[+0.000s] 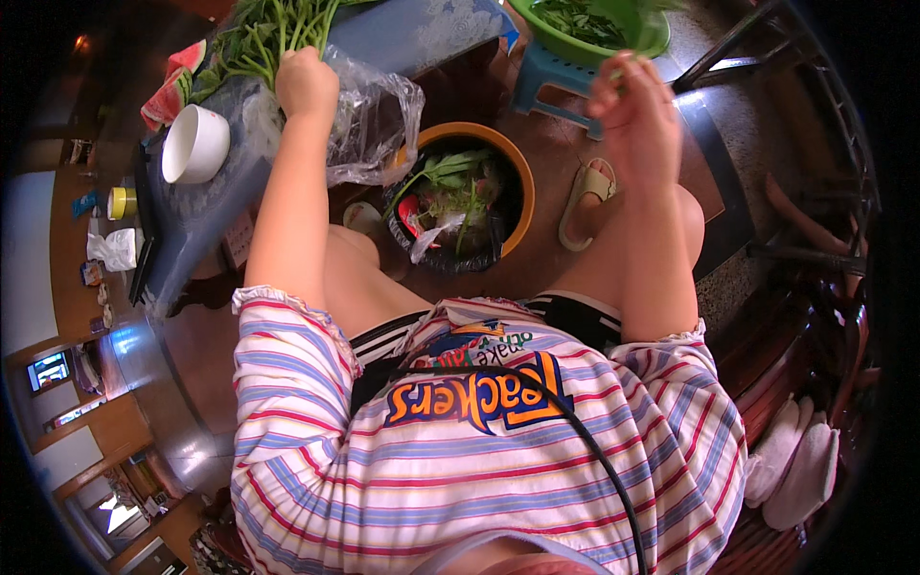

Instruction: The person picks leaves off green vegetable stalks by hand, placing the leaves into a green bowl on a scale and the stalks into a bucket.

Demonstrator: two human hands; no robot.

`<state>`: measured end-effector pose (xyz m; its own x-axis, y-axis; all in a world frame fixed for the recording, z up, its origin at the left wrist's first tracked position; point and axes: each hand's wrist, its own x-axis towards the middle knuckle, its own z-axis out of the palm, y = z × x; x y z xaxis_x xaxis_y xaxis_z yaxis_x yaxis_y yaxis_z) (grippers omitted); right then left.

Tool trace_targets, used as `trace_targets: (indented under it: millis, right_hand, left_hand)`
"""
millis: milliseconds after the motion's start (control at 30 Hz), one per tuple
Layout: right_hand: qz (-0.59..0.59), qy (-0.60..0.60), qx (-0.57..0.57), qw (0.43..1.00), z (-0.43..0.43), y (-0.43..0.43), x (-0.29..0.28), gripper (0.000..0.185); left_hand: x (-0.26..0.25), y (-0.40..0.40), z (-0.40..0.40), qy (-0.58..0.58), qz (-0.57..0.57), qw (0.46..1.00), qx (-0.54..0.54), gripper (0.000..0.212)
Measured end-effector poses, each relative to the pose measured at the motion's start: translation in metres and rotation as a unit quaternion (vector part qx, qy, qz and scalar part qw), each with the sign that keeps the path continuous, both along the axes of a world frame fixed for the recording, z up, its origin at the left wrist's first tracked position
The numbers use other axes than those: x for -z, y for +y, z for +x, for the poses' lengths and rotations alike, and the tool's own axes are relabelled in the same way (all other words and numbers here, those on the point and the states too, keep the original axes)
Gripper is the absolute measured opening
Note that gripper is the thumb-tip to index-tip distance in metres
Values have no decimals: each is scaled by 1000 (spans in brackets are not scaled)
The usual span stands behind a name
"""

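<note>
My left hand [307, 80] is closed around the stems of a bunch of leafy greens [248, 36], which lies over the edge of a table beside a clear plastic bag [374, 108]. Blurred, my right hand [636, 108] is raised just below a green plastic basin [647, 44] of loose leaves [578, 21]. A bit of green shows at its fingertips; whether it is gripped is hard to tell. Between my knees stands a waste bin with an orange rim [527, 172], lined with a black bag and holding stems, leaves and scraps of plastic.
The basin rests on a blue plastic stool [539, 75]. On the cloth-covered table [215, 215] are a white bowl [195, 144] and watermelon pieces [169, 100]. To the right are metal chair legs [726, 43] and a wooden seat holding pale slippers [801, 467]. Another person's bare leg [805, 215] shows at right.
</note>
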<state>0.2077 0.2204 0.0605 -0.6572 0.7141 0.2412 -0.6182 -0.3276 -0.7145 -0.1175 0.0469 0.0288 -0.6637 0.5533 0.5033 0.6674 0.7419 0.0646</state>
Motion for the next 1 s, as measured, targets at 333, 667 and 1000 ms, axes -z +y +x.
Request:
trace_targets:
  millis: [333, 667, 1000]
  right_hand:
    - [125, -375, -59, 917, 4, -24, 8, 20]
    - [207, -545, -333, 741, -31, -67, 80, 22]
    - [147, -442, -281, 839, -31, -67, 47, 23]
  left_hand:
    - [-15, -4, 22, 22, 107, 991, 78, 25]
    - [21, -37, 180, -315, 168, 842, 403, 21]
    - [48, -44, 176, -331, 188, 849, 365, 20]
